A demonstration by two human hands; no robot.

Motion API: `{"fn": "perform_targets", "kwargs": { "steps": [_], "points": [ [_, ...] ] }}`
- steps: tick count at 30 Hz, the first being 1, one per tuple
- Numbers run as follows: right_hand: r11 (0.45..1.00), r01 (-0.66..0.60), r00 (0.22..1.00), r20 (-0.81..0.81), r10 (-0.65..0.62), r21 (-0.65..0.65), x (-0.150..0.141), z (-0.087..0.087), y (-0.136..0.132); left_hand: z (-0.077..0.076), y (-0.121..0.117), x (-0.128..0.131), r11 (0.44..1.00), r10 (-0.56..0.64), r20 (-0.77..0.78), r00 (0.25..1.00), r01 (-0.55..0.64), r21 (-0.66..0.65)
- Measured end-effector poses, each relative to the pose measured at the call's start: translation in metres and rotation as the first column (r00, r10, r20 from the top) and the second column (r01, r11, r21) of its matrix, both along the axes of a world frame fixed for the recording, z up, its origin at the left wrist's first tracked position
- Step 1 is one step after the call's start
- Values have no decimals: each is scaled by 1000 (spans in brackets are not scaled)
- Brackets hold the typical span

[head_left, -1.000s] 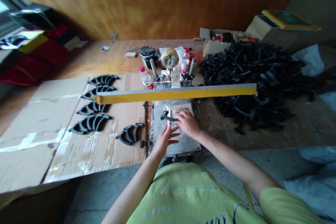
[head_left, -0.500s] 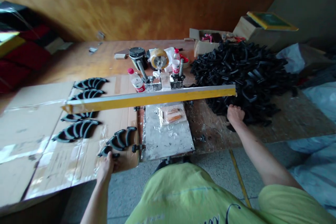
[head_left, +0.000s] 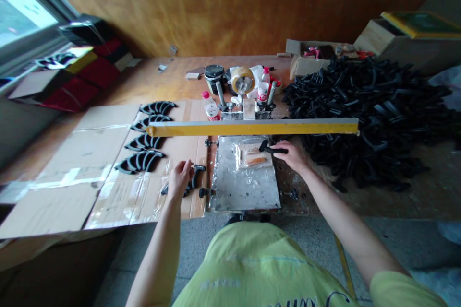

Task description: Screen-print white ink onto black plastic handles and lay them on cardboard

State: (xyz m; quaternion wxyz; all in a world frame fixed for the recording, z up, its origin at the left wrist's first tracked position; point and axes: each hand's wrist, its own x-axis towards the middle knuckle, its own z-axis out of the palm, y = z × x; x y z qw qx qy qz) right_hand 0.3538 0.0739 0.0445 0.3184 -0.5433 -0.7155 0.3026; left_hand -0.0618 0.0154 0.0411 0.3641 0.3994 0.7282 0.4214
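My right hand (head_left: 293,156) is closed on a black curved plastic piece (head_left: 271,149), holding it at the right edge of the metal plate (head_left: 245,182). My left hand (head_left: 179,177) hovers over a small group of black curved pieces (head_left: 194,177) lying on the cardboard sheet (head_left: 108,192); its fingers are loosely bent and hold nothing I can see. A yellow-edged frame bar (head_left: 252,128) hangs across above the plate. An orange patch (head_left: 254,158) shows under clear film on the plate.
A large heap of black curved pieces (head_left: 367,110) fills the table's right side. Rows of fanned black pieces (head_left: 144,144) lie on the cardboard. Behind the plate stand bottles (head_left: 211,108), a tape roll (head_left: 243,80) and a dark can (head_left: 214,74). Cardboard boxes (head_left: 306,60) sit at the back right.
My right hand came back from the heap with a black piece, to the plate's right edge. My left hand lifted from the cardboard's front edge to above the small group.
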Motion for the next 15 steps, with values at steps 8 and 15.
{"fn": "perform_targets", "kwargs": {
  "steps": [8, 15],
  "points": [
    [938, -287, 892, 411, 188, 194, -76, -30, -2, 97, 60, 78, 876, -106, 236, 966, -22, 481],
    [946, -241, 871, 477, 113, 216, -68, -16, -18, 103, 44, 83, 902, -154, 234, 960, 39, 430]
  ]
}}
